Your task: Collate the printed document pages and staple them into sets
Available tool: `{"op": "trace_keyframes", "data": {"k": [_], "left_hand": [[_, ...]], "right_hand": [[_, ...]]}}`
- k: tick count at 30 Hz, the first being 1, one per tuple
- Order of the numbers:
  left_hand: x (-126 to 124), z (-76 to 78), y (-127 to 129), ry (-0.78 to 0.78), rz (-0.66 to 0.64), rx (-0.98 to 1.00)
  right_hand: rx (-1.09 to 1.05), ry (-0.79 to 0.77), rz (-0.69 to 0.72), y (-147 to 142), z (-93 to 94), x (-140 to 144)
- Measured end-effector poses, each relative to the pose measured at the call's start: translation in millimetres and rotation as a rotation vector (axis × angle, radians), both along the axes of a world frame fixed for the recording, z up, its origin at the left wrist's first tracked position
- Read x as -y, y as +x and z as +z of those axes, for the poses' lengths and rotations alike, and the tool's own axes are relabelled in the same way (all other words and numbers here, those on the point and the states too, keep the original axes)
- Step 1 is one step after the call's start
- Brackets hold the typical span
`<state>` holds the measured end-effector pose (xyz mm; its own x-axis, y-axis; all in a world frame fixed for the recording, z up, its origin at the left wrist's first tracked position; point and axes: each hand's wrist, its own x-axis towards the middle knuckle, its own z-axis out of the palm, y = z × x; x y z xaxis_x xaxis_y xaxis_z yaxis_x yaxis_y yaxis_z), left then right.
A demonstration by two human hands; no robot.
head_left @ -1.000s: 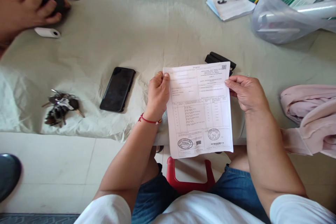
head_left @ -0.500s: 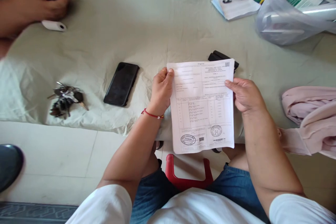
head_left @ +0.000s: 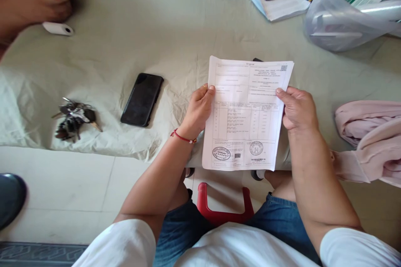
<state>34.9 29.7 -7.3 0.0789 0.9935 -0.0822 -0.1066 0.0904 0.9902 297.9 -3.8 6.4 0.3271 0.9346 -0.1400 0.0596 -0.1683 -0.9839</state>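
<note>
Both of my hands hold up a printed paper document [head_left: 246, 117] with text boxes, a table and two round ink stamps near its lower edge. My left hand [head_left: 200, 106] pinches the left edge, thumb on the front; a red bracelet circles that wrist. At the right edge, my right hand [head_left: 297, 108] grips the paper, thumb on top and fingers behind. Whether several sheets are stacked is hard to make out. A black object [head_left: 257, 59] is mostly hidden behind the sheet's top. To the left of my left hand lies a black smartphone [head_left: 142, 99].
A bunch of keys [head_left: 77, 119] lies near the cloth-covered table's edge. Another person's hand [head_left: 46, 4] holds a dark device beside a white object [head_left: 58, 28]. At right are a notepad with a pen [head_left: 280, 4], a plastic container [head_left: 338, 29] and pink cloth [head_left: 369, 133]. Below sits a red stool [head_left: 219, 215].
The document has tilted, its top edge shifting up and to the right and covering more of the black object. Both hands have moved slightly right with it. The view has shifted a little.
</note>
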Motion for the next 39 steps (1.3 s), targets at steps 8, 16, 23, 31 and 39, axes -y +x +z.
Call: {"op": "trace_keyframes", "data": {"k": [8,16,23,31,39], "left_hand": [[9,2.1,-1,-0.056,-0.028,0.000],[13,6.1,1,-0.019,-0.145,-0.086],[15,22.9,-8,-0.053,-0.371,-0.308],[5,43.0,-36,-0.280,-0.831,-0.434],[10,46.3,-35,-0.244,-0.838,-0.520]], "right_hand": [[-0.301,-0.033,-0.027,-1,0.3,2],[-0.300,0.107,-0.210,-1,-5.4,-4],[-0.298,0.276,-0.512,18,3.1,-16],[-0.245,0.313,-0.584,37,19.5,-14],[-0.210,0.320,-0.596,37,18.8,-15]]}}
